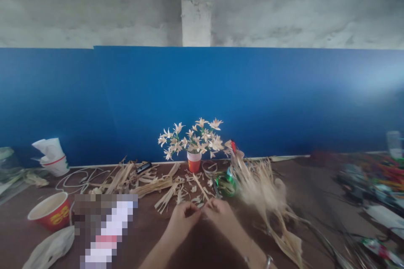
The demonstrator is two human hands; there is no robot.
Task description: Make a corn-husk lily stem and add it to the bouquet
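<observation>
Low in the middle of the view, my left hand (187, 215) and my right hand (218, 213) meet with fingertips almost touching. A thin pale strip of dried husk (200, 187) juts up and away from the pinched fingers of my right hand. My left thumb and finger are pinched too; what lies between them is too small to make out. Just beyond stands a red and white paper cup (194, 163) filled with cream, star-shaped flowers (202, 136). Small husk scraps (197, 199) lie around my fingertips.
Husk strips (158, 185) spread to the left, and a frayed fibre bundle (260, 185) lies right beside a green round container (226, 184). A red paper tub (52, 212) sits front left. Clutter (378, 193) covers the far right. A blue panel (202, 88) closes the back.
</observation>
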